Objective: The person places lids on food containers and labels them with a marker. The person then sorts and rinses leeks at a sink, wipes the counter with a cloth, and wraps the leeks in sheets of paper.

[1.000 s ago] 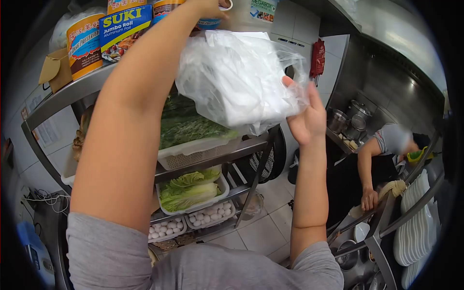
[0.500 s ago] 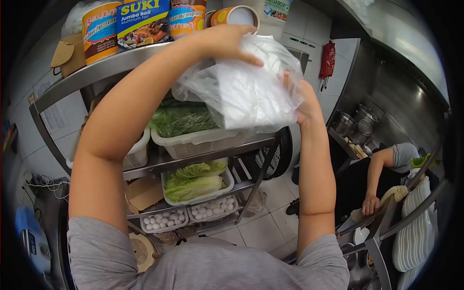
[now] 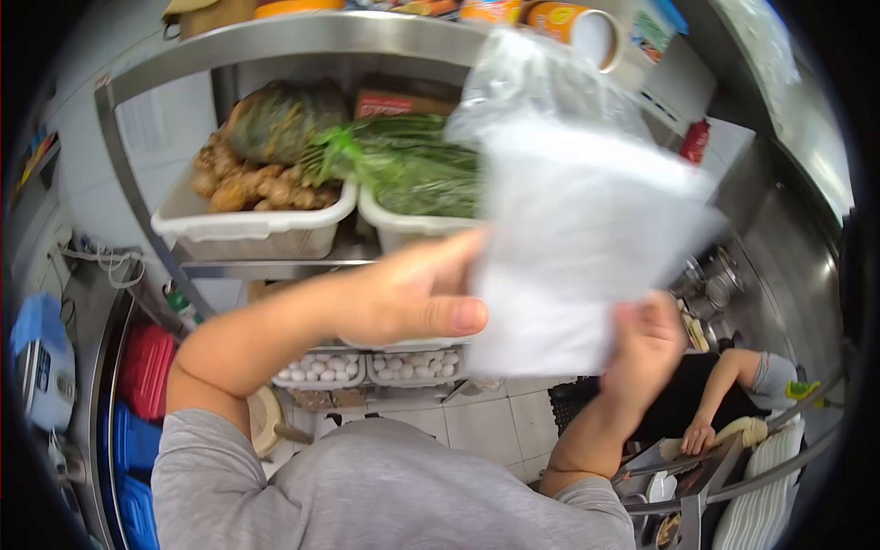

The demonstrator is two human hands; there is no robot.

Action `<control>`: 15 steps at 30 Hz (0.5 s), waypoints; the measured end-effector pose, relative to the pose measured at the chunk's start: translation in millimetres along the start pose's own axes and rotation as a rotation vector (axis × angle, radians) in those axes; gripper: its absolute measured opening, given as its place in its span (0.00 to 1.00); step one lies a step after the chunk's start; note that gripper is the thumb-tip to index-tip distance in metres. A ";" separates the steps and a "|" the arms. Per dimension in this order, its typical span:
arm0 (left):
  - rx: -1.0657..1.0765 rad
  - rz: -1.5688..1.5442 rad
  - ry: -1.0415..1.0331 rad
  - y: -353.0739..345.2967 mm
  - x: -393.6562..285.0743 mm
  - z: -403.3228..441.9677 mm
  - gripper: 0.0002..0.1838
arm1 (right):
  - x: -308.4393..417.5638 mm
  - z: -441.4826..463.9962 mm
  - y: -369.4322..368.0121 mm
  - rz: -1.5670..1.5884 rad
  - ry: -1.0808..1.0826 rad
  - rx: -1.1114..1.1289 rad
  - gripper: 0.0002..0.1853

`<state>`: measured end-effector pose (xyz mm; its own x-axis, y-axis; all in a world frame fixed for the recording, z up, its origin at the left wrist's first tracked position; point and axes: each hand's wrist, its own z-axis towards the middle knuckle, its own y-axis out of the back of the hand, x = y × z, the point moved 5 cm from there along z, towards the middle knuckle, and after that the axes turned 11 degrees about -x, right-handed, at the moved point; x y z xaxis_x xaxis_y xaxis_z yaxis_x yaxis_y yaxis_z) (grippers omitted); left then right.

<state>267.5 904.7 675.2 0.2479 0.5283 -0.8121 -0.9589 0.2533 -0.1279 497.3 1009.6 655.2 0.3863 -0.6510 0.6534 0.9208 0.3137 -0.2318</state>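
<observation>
A stack of thin white plastic bags (image 3: 559, 247), blurred by motion, is held up in front of me. My right hand (image 3: 646, 344) grips its lower right edge with the fingers curled. My left hand (image 3: 412, 289) is at its left edge, the thumb stretched along the front side and the fingers partly hidden behind it. Just above the stack is a crumpled clear plastic bag (image 3: 541, 87), by the top shelf's edge; whether it still touches the stack I cannot tell.
On a steel rack (image 3: 302, 37), a ginger basket (image 3: 247, 225) stands beside a basket of leafy greens (image 3: 422, 174). Egg trays (image 3: 321, 368) sit lower down. A co-worker's arm (image 3: 724, 394) is at right, near stacked white plates (image 3: 761, 495). Red and blue bins (image 3: 147, 371) are at left.
The white stack has come out of the clear bag and moved down towards me. My left hand has left the bag's top and lowered to the stack's left edge. The view has tilted down.
</observation>
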 end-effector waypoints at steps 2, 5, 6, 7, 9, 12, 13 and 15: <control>-0.326 0.203 0.266 32.7 26.2 -59.4 0.24 | -46.3 -33.1 -66.4 0.134 -0.417 0.054 0.14; -0.752 0.222 0.228 74.0 36.4 -139.3 0.15 | -80.9 -80.9 -136.8 0.165 -0.469 0.101 0.12; -0.886 0.233 0.264 87.4 38.3 -171.3 0.15 | -96.5 -102.5 -153.7 0.150 -0.508 0.170 0.11; -1.025 0.238 0.300 96.1 36.4 -204.4 0.14 | -106.0 -120.5 -173.5 0.094 -0.570 0.239 0.10; -1.195 0.177 0.287 101.7 17.4 -261.8 0.13 | -111.9 -158.0 -216.2 0.139 -0.663 0.338 0.10; -1.326 0.143 0.229 99.3 -14.7 -361.8 0.15 | -109.8 -221.9 -289.1 0.213 -0.757 0.477 0.08; -1.317 0.030 0.180 93.6 -25.2 -393.6 0.17 | -102.6 -243.3 -313.9 0.263 -0.821 0.480 0.06; -1.364 -0.013 0.135 80.0 -44.9 -453.7 0.22 | -88.5 -289.0 -359.8 0.337 -0.868 0.500 0.06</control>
<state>117.0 533.6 443.1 0.3176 0.4294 -0.8454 -0.3503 -0.7754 -0.5255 147.4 754.6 472.5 0.2649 0.1780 0.9477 0.5703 0.7636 -0.3028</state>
